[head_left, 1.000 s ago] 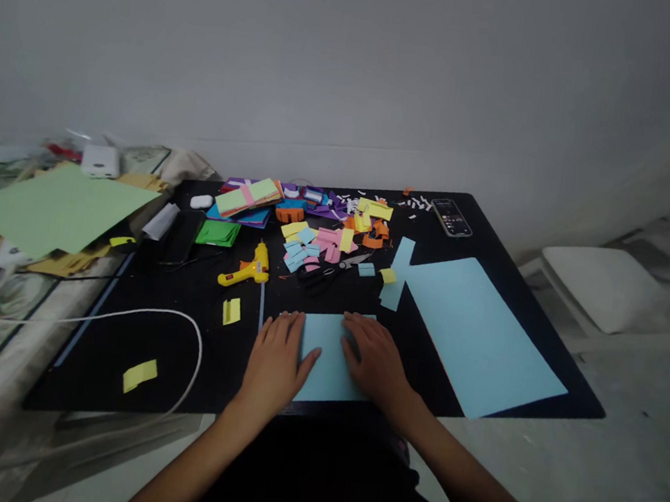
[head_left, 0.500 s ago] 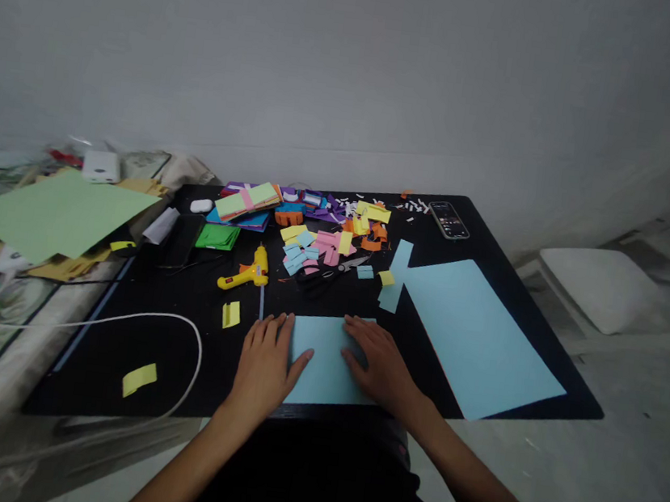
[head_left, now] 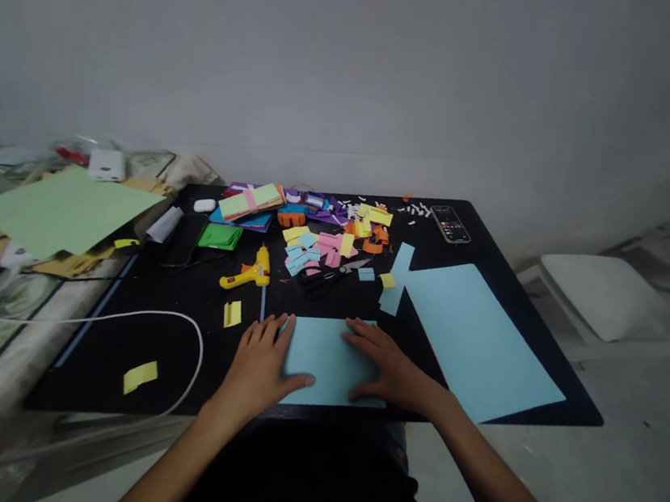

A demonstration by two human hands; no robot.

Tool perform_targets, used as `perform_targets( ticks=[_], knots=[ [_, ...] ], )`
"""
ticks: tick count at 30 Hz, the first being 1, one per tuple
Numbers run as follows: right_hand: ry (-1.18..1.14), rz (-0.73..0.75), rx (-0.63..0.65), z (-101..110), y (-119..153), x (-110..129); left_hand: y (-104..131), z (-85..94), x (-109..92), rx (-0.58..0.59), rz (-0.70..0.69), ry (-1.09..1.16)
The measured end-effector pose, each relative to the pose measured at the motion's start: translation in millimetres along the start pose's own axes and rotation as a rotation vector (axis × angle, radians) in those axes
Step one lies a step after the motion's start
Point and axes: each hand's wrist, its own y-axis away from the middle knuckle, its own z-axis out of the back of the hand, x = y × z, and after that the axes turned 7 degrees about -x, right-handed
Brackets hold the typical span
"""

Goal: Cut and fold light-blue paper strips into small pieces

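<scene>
Both hands are lying flat, fingers spread, on a light blue paper sheet (head_left: 331, 358): left hand (head_left: 260, 360) apparently pressing its left edge, right hand (head_left: 385, 363) its right side.

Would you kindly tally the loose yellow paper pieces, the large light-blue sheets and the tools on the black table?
Loose yellow pieces at the left: 2
Large light-blue sheets: 2
Tools: 2, glue gun, scissors
Total: 6
</scene>
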Motion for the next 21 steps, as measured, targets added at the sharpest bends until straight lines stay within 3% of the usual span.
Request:
perform_targets(
  ticks=[6,21],
  knots=[
    [-0.006,-0.015,0.006,1.8,-0.2,2.8,-0.1,1.2,4.7,0.080,0.002,0.023],
    [0.096,0.029,-0.100,-0.7,1.5,7.8,0.2,15.4,20.2,0.097,-0.058,0.109]
  ],
)
